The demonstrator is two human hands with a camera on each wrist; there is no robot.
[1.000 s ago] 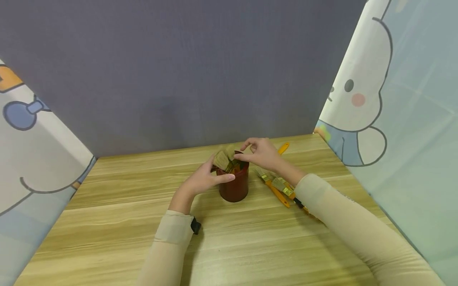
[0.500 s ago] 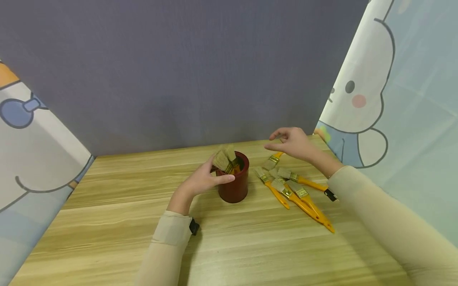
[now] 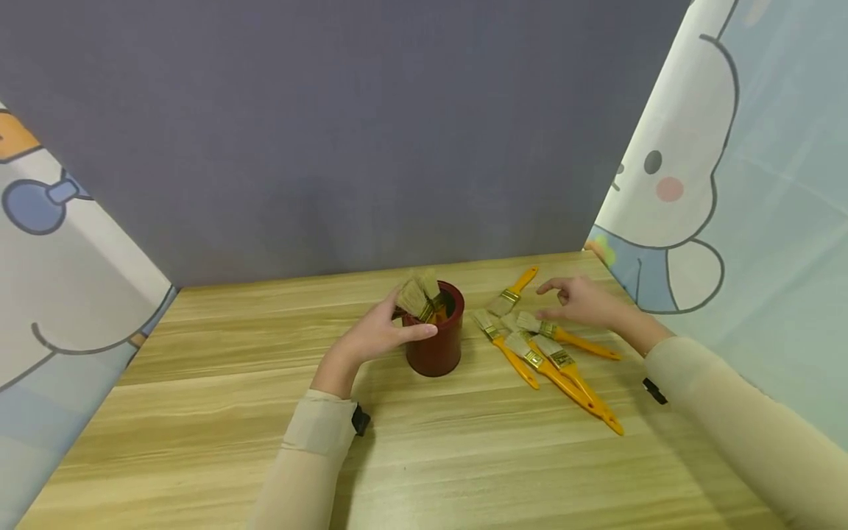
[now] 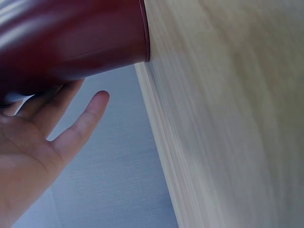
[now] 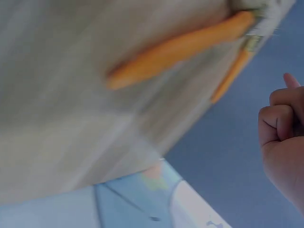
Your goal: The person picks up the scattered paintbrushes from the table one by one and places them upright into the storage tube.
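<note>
A dark red can [image 3: 433,353] stands upright on the table with several bristle brushes [image 3: 414,298] in it, bristles up. My left hand [image 3: 374,333] holds the can near its rim, thumb across the front and fingers at the far left side. The left wrist view shows the fingers [image 4: 59,102] against the can wall [image 4: 80,42]. Above the loose paintbrushes, my right hand [image 3: 583,303] hovers with fingers loosely bent and nothing in it. The nearest is a paintbrush with an orange handle [image 3: 586,344]. Blurred orange handles [image 5: 180,52] appear in the right wrist view.
Several paintbrushes [image 3: 553,372] lie overlapping right of the can, handles mostly toward the front right. One brush [image 3: 513,291] lies behind, its handle pointing back. A grey panel [image 3: 371,147] rises at the table's back edge, with printed cloth walls [image 3: 762,221] at both sides.
My right hand has left the can, moving right and then down over the loose brushes. My left hand stays at the can.
</note>
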